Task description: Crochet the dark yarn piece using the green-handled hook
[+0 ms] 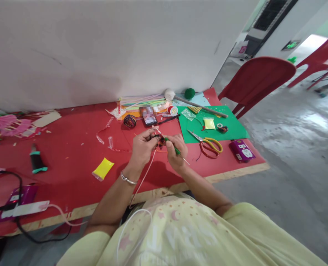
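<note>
Near the table's front edge, my left hand (142, 147) pinches a small dark piece of yarn work (161, 140). My right hand (177, 150) is closed around a crochet hook with a green handle (176, 150), its metal end sticking out toward the lower right. Both hands nearly meet at the yarn work, and the fingers hide part of it. Just beyond them lie a multicoloured yarn ball (130, 121) and a phone (148, 115). A pale cord (149, 168) hangs down between my wrists.
The red table (69, 147) holds a yellow packet (103, 169), a black-and-teal tool (38, 161) and a power strip (25, 209). On the green sheet (236, 125) are scissors (208, 144) and another packet (209, 123). A purple box (242, 150) sits right; a red chair (259, 79) stands beyond.
</note>
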The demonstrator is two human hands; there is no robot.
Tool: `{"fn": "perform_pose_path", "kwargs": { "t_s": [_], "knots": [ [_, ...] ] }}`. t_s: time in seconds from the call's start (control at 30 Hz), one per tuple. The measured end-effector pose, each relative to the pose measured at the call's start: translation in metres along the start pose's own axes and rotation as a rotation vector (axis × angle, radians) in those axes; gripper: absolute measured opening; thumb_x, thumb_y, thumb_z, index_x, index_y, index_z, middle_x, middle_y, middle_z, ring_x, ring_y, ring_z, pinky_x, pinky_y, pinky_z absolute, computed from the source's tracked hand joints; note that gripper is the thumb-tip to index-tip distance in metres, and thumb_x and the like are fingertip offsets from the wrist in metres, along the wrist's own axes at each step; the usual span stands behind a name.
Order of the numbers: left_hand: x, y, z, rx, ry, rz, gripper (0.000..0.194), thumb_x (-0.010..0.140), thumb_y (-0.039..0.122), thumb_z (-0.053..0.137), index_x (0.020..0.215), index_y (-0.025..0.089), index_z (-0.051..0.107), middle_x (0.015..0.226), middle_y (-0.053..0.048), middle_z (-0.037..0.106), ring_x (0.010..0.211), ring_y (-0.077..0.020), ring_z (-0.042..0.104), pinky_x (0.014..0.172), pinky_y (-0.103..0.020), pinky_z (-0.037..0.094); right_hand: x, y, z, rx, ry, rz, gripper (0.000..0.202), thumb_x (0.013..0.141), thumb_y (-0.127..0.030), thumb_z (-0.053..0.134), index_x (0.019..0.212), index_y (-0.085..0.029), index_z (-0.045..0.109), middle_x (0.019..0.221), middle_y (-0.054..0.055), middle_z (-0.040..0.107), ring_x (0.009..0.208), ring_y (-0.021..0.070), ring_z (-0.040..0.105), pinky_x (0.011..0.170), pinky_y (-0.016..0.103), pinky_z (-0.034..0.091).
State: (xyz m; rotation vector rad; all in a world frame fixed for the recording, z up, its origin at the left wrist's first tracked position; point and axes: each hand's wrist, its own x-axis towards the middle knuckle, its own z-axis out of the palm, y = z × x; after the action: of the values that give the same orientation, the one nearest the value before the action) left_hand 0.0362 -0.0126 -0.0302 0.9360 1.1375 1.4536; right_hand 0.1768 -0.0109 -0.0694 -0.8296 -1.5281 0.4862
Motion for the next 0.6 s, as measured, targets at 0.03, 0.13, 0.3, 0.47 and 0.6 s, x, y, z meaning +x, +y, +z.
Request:
{"fn": "perform_pose_path", "kwargs": {
  "t_s": [0.03,0.13,0.3,0.47,0.6],
  "knots": [
    [0.001,0.001,-0.001,-0.092,-0.022,-0.061,0.037,0.063,0.020,0.081,0.100,0.016,0.079,0.063,0.006,0.051,0.046,-0.0029,0.038,0.043,-0.018,0.028,0.000,0.001,-0.001,0.023,-0.017,-0.006,0.021,0.099,-0.037,0.057,0.102,-0.026,0.075,0.081,0.004,0.073,0.077,0.0196,0.060,0.079,0.037,0.045],
    [0.003,0.006,-0.007,-0.208,-0.106,-0.182,0.045,0.060,0.015,0.083,0.105,0.015,0.079,0.062,0.005,0.055,0.042,-0.0010,0.034,0.040,-0.017,0.019,0.007,0.006,-0.006,0.107,-0.095,0.011,0.023,0.099,-0.038,0.057,0.102,-0.027,0.077,0.077,0.003,0.072,0.077,0.0193,0.060,0.077,0.037,0.046],
    [0.005,0.011,-0.014,-0.268,-0.239,-0.172,0.039,0.062,0.013,0.083,0.101,0.015,0.080,0.075,-0.002,0.071,0.041,0.0009,0.035,0.039,-0.016,0.022,0.016,0.008,-0.007,0.269,-0.078,0.053,0.021,0.097,-0.038,0.062,0.100,-0.027,0.079,0.072,0.001,0.069,0.070,0.0159,0.059,0.073,0.034,0.046],
    [0.007,0.014,-0.011,-0.367,-0.278,-0.067,0.039,0.066,0.020,0.085,0.105,0.019,0.081,0.103,-0.008,0.078,0.042,0.0016,0.038,0.037,-0.016,0.027,0.013,-0.002,0.008,0.437,0.011,0.254,0.028,0.097,-0.044,0.059,0.091,-0.024,0.078,0.070,0.000,0.065,0.057,0.0113,0.050,0.056,0.028,0.039],
    [0.008,0.017,-0.005,-0.360,-0.138,0.014,0.043,0.055,0.014,0.092,0.096,0.020,0.082,0.070,0.002,0.067,0.049,-0.0025,0.050,0.044,-0.014,0.039,0.011,-0.009,0.020,0.477,0.067,0.387,0.036,0.093,-0.054,0.061,0.083,-0.023,0.076,0.069,0.000,0.063,0.057,0.0111,0.049,0.053,0.027,0.037]
  ]
}}
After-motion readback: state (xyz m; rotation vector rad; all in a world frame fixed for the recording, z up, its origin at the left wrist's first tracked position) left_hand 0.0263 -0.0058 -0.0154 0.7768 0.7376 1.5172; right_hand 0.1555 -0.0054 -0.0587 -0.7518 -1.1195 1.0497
